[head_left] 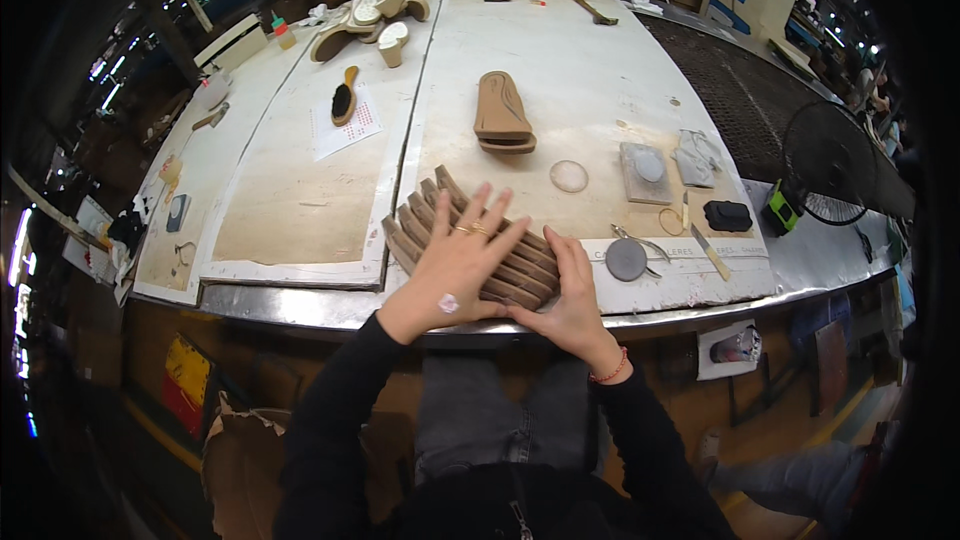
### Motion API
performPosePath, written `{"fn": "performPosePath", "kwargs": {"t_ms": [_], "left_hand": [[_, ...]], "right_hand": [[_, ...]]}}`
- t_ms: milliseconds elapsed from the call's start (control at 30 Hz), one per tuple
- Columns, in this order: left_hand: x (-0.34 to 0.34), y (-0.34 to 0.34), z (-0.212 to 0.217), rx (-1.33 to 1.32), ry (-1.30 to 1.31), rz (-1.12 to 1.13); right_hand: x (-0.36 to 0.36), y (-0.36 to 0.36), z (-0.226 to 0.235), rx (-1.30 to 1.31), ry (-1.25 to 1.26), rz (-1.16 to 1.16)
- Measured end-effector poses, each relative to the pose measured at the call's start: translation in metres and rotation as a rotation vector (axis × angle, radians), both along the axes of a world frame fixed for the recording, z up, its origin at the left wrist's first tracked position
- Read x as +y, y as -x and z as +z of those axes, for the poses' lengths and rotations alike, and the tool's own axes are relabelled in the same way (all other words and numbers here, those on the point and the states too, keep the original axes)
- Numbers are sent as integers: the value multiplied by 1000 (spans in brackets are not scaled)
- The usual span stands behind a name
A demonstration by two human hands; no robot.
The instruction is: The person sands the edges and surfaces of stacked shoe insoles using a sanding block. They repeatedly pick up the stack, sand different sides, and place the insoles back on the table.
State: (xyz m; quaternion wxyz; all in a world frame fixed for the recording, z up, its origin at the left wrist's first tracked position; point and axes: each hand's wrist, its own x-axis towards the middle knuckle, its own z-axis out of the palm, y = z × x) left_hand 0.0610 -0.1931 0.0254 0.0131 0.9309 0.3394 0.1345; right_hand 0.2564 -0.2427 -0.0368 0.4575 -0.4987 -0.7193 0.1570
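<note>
Several brown shoe soles (523,275) stand packed side by side near the table's front edge, their narrow ends fanning to the left. My left hand (455,265) lies across the top of the row with its fingers spread, a ring on one finger. At the right end of the row, my right hand (570,300) grips the soles, thumb in front and fingers behind. Both palms hide part of the row. Farther out lies a small stack of brown soles (503,110), dark lines drawn on the top one.
To the right are a grey disc (626,260), pliers (655,248), a knife (712,254), a black case (728,216) and a block (645,175). A brush (345,100) rests on paper at left. White-lined shoe parts (370,15) and hammers (597,12) lie at the back, with a person beyond.
</note>
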Motion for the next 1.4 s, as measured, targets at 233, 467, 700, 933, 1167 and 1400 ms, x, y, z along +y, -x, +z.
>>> {"fn": "performPosePath", "kwargs": {"t_ms": [233, 467, 700, 933, 1167, 1400], "left_hand": [[12, -24, -2, 104, 94, -69], [30, -26, -18, 12, -45, -242], [23, -8, 29, -273, 18, -59], [-4, 4, 69, -893, 128, -82], [-50, 20, 75, -1064, 314, -107], [-114, 41, 28, -1078, 599, 16]], "right_hand": [[-20, -63, -6, -189, -27, -155], [-16, -96, 4, -566, 55, -386], [-5, -108, 2, -475, 90, -254], [13, -106, 9, -326, 65, -25], [-4, -81, 86, -113, 75, 10], [-33, -33, 125, 111, 192, 314]]}}
